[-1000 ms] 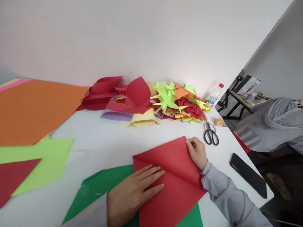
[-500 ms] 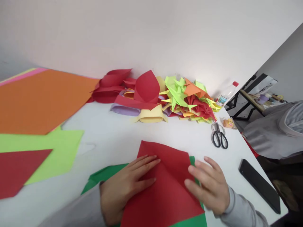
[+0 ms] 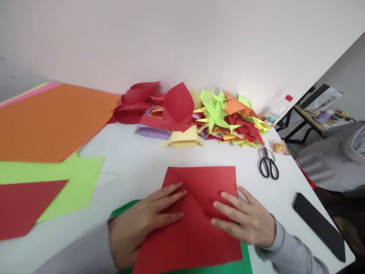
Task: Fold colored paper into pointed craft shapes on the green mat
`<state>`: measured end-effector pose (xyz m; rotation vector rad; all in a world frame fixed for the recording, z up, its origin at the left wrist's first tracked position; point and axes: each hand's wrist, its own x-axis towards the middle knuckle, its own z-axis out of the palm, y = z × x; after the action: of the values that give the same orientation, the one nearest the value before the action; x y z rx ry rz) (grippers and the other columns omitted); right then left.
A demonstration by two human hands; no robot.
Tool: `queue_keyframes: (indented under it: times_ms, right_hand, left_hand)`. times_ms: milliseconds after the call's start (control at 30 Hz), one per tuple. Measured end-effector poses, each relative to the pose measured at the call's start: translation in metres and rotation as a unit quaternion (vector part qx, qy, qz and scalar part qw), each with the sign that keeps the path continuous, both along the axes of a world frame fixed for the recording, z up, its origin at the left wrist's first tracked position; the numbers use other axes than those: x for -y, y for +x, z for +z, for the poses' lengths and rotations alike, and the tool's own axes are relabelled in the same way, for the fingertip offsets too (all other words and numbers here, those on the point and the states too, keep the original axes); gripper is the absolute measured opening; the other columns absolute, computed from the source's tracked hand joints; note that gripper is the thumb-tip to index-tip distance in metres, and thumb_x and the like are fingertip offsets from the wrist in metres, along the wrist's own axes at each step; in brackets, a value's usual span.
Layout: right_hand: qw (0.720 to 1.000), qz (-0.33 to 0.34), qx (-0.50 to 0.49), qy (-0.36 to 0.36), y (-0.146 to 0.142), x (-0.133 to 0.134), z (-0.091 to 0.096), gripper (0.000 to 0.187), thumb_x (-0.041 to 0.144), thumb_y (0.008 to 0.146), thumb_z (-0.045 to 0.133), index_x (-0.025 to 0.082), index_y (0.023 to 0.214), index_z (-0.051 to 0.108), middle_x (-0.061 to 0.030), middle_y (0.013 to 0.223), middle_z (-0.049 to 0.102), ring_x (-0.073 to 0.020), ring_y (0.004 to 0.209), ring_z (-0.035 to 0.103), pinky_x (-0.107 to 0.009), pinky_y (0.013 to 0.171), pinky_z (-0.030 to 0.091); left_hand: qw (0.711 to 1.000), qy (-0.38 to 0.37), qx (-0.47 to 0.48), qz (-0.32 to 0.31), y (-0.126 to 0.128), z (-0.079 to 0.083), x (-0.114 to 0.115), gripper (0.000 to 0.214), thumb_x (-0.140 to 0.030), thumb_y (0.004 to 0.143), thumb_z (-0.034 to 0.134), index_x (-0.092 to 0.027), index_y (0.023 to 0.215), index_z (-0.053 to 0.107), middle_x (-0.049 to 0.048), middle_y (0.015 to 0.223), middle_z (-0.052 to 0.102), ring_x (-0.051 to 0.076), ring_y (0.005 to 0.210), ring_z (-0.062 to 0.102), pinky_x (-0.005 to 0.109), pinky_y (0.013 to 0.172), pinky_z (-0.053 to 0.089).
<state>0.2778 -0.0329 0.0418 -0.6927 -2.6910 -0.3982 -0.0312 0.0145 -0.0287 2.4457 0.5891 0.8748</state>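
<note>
A red sheet of paper (image 3: pixel 196 243) lies in front of me, with a diagonal crease running from its top left corner toward the middle. Under it is a green sheet (image 3: pixel 246 257), showing along the near and right edges and at the left. My left hand (image 3: pixel 145 224) rests on the red sheet's left part, fingers stretched and apart. On the right part, my right hand (image 3: pixel 246 217) lies with spread fingers touching the paper. Neither hand grasps anything.
Orange (image 3: pixel 57 121), lime (image 3: pixel 85 190) and dark red sheets (image 3: pixel 28 205) lie at the left. Folded paper shapes (image 3: pixel 179 106) are piled along the wall. At the right are scissors (image 3: pixel 268 165), a bottle (image 3: pixel 278 110), a small wrapped snack (image 3: pixel 279 147) and a black phone-like slab (image 3: pixel 319 226).
My right hand has come down and left onto the red sheet. The sheet has turned slightly and lies flatter, its top right corner spread out. My left hand has moved a little left.
</note>
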Motion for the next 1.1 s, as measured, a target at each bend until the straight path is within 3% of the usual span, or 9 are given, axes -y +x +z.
queue_keyframes:
  times_ms: [167,333,533,633,767,933,1000,1100]
  right_hand:
    - [1.0,0.005,0.01,-0.005,-0.006,0.004,-0.005,0.021,0.012,0.092,0.05,0.018,0.102,0.068,-0.0034,0.13,0.059,-0.0217,0.137,0.034,-0.052,0.118,0.014]
    - [0.998,-0.045,-0.006,-0.049,0.004,-0.005,-0.017,0.02,0.007,0.091,0.049,0.015,0.099,0.066,-0.0093,0.11,0.07,-0.0255,0.135,0.037,-0.061,0.112,0.022]
    - [0.99,0.019,-0.015,-0.136,0.008,-0.005,-0.012,0.036,0.025,0.088,0.054,0.018,0.123,0.057,-0.0098,0.131,0.058,-0.0265,0.139,0.031,-0.051,0.114,0.022]
    - [0.982,0.031,-0.001,-0.187,0.007,-0.005,-0.013,0.033,0.032,0.087,0.053,0.019,0.116,0.062,-0.0065,0.131,0.058,-0.0258,0.138,0.033,-0.048,0.117,0.015]
    - [0.97,0.022,-0.034,-0.241,0.013,-0.009,-0.022,0.029,0.028,0.087,0.05,0.018,0.11,0.065,-0.0063,0.125,0.063,-0.0241,0.135,0.039,-0.046,0.117,0.014]
    - [0.912,-0.005,-0.147,-0.382,0.023,-0.015,-0.025,0.028,0.033,0.091,0.046,0.021,0.105,0.067,-0.0062,0.106,0.072,-0.0179,0.122,0.054,-0.04,0.114,0.023]
    - [0.888,-0.033,-0.17,-0.427,0.024,-0.017,-0.02,0.024,0.033,0.092,0.049,0.022,0.1,0.068,-0.0059,0.101,0.073,-0.0177,0.117,0.057,-0.04,0.113,0.026]
    - [0.857,-0.073,-0.22,-0.46,0.022,-0.016,-0.013,0.019,0.03,0.092,0.052,0.023,0.098,0.069,-0.0052,0.101,0.072,-0.0178,0.106,0.063,-0.041,0.11,0.031]
  left_hand:
    - [1.0,0.007,0.003,0.006,-0.002,0.0,-0.005,0.045,-0.045,0.077,0.061,-0.033,0.12,0.062,0.0128,0.14,0.051,0.037,0.134,0.039,0.055,0.102,0.039]
    - [1.0,0.006,-0.02,-0.005,-0.004,0.001,-0.007,0.043,-0.044,0.079,0.058,-0.032,0.12,0.062,0.0118,0.136,0.056,0.034,0.133,0.04,0.053,0.103,0.038]
    - [1.0,-0.007,0.006,-0.005,-0.004,-0.005,-0.005,0.045,-0.042,0.075,0.067,-0.035,0.119,0.062,0.0117,0.135,0.057,0.034,0.132,0.042,0.054,0.103,0.038]
    - [1.0,-0.008,0.019,-0.001,-0.001,-0.01,-0.001,0.039,-0.04,0.077,0.068,-0.036,0.115,0.064,0.0111,0.133,0.058,0.033,0.132,0.042,0.054,0.102,0.039]
    - [0.999,-0.022,0.025,0.001,0.001,-0.006,0.003,0.027,-0.039,0.083,0.061,-0.034,0.108,0.068,0.0103,0.129,0.061,0.032,0.132,0.043,0.054,0.103,0.04]
    - [0.999,-0.04,-0.022,-0.025,-0.009,0.02,-0.001,0.037,-0.019,0.092,0.041,-0.036,0.117,0.064,0.0027,0.134,0.057,0.025,0.129,0.047,0.044,0.101,0.046]
    - [0.993,-0.049,-0.085,-0.063,-0.012,0.031,-0.005,0.04,-0.016,0.088,0.05,-0.037,0.12,0.062,-0.0001,0.135,0.056,0.023,0.126,0.051,0.037,0.098,0.049]
    - [0.995,-0.078,-0.066,-0.019,-0.006,0.043,-0.008,0.044,-0.02,0.085,0.057,-0.037,0.125,0.058,-0.0015,0.126,0.063,0.023,0.107,0.065,0.03,0.086,0.056]
